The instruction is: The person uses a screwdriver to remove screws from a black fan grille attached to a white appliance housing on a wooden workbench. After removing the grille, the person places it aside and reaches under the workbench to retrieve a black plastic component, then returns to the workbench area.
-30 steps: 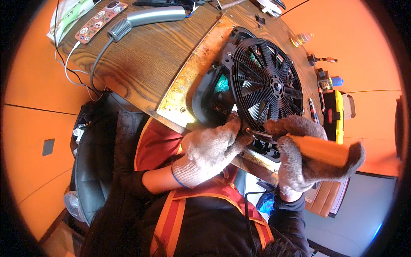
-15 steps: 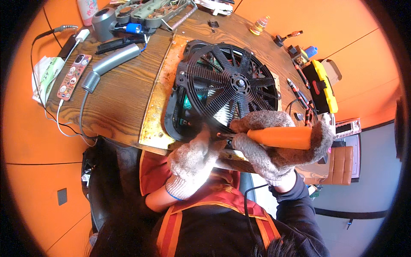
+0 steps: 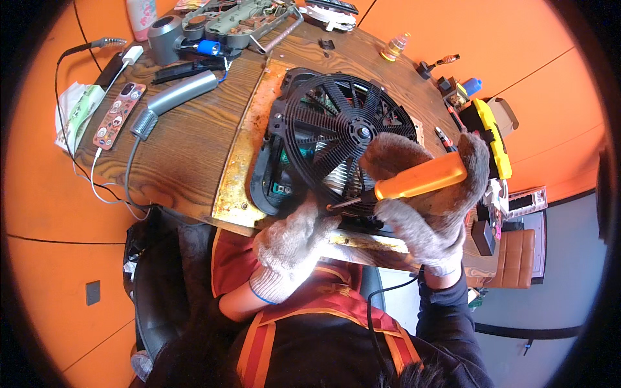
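A round black fan (image 3: pixel 330 136) with a ribbed guard lies over a black housing (image 3: pixel 263 187) that has green circuit parts and metal fins inside. My right hand (image 3: pixel 443 220), in a greyish knitted glove, holds a screwdriver (image 3: pixel 420 177) by its orange handle. Its shaft points left and slightly down, with the tip at the fan's near edge beside my left fingers. My left hand (image 3: pixel 291 238), also gloved, is closed at that edge. Whatever its fingertips pinch is hidden.
A rusty yellowed plate (image 3: pixel 234 189) lies under the housing on the wooden table (image 3: pixel 178 152). To the left are a phone (image 3: pixel 119 116) with a cable and a silver handheld tool (image 3: pixel 182 92). An opened grey-green casing (image 3: pixel 249 26) stands behind; a yellow-black case (image 3: pixel 490 132) is right.
The screwdriver's handle end has swung up and away, so it slants more. My right hand has risen and loosened its fingers around the handle. My left hand stays nearly in place.
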Available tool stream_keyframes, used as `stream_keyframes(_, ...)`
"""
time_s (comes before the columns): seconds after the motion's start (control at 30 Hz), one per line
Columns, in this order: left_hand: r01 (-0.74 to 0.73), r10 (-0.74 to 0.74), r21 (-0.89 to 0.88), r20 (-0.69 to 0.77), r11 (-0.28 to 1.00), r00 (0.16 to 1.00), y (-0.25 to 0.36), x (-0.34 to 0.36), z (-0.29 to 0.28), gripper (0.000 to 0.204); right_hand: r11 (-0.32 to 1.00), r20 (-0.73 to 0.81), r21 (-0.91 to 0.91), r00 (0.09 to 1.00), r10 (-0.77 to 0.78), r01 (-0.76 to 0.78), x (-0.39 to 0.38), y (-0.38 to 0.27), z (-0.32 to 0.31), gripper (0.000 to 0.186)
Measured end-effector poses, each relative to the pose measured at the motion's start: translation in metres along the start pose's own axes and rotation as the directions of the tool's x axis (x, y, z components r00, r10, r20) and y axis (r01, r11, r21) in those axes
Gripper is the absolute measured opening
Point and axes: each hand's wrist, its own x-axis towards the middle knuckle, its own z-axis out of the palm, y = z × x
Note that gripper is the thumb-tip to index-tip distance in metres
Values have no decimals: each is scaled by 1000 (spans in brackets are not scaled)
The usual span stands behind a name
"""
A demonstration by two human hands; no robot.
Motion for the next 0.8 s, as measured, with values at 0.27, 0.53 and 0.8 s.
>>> stream_keyframes(0.27,-37,36,-47,-17,998,999,-1,-1,2,53,999,-136,34,991,9,-4,-10,5,8,41)
stream_keyframes(0.53,-107,111,47,-104,993,988,-9,3,16,56,970,-192,219,979,-63,106,10,9,20,98)
stream_keyframes(0.8,-139,229,311,-275,940,934,-4,4,22,45,962,-29,151,973,-227,229,14,12,14,89)
